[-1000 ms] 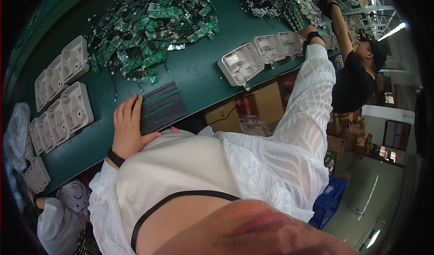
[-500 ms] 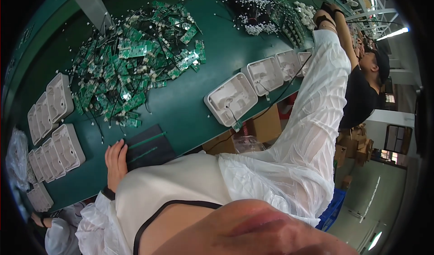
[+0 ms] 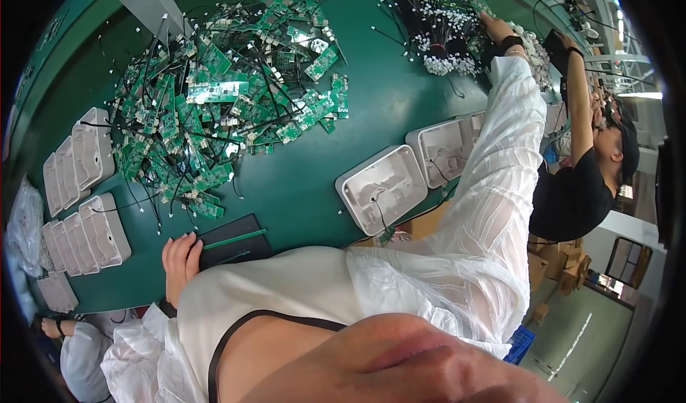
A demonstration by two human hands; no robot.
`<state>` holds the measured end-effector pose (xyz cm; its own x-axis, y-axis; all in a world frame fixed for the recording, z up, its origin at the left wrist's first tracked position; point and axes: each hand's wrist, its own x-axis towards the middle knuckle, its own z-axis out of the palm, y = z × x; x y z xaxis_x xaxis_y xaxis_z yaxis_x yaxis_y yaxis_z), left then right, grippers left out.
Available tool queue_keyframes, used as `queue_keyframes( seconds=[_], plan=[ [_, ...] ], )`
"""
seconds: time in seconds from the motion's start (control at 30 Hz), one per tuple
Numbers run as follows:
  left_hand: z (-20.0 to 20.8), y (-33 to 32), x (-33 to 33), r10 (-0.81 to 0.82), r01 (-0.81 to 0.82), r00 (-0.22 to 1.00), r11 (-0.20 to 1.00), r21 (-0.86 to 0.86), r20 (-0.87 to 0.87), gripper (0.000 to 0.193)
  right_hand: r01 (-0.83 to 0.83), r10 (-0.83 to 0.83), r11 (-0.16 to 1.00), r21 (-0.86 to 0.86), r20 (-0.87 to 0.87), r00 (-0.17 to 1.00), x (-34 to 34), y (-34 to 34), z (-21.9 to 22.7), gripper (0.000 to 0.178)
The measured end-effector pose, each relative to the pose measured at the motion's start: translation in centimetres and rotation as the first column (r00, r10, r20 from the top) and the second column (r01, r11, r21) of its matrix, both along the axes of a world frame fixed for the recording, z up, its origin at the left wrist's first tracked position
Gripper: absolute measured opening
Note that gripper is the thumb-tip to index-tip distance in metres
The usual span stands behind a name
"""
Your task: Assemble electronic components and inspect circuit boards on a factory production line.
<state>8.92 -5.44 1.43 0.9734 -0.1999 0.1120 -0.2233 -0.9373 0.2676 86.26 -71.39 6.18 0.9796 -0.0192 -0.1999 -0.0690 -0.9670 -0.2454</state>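
Note:
My left hand lies on the green table, fingers stretched out and slightly apart, beside a dark flat pad with a thin green strip across it. My right arm reaches far out to the right. At its end, my right hand is by a bundle of black cables with white connectors and green circuit board panels. Its fingers are too small and partly hidden to show whether they grip anything. A large heap of green circuit boards with black wires spreads ahead of me.
White plastic housings line the table's near edge on the right, partly behind my sleeve. Stacked housings and a clear plastic bag stand at the left. A grey post rises behind the heap. A co-worker in black sits to the right.
My right hand has shifted left, closer to the cable bundle and board panels. My left hand has stayed beside the pad. The whole view has turned slightly.

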Motion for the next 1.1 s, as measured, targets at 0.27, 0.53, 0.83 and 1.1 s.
queue_keyframes(
  seconds=[0.27,0.53,0.83,1.1],
  plan=[
    [1.4,-0.8,0.7,0.001,-0.001,1.0,1.0,0.002,0.014,0.062,-0.078,-0.188,0.89,0.45,0.517,0.835,-6.3,2.4,0.7,0.061],
    [1.4,-1.0,0.6,-0.006,0.006,1.0,1.0,0.02,0.019,0.063,0.054,-0.339,0.213,0.976,0.022,0.941,-7.1,3.7,2.7,0.035],
    [0.8,-0.7,1.0,-0.023,0.023,0.999,1.0,0.006,0.03,0.057,-0.046,0.082,0.994,-0.099,0.397,0.914,-0.8,1.6,0.6,0.045],
    [1.0,-0.6,0.7,0.004,-0.004,1.0,1.0,0.009,0.014,0.053,-0.341,0.486,0.864,-0.37,0.438,0.757,-2.9,5.7,-1.9,0.053]
  ],
)
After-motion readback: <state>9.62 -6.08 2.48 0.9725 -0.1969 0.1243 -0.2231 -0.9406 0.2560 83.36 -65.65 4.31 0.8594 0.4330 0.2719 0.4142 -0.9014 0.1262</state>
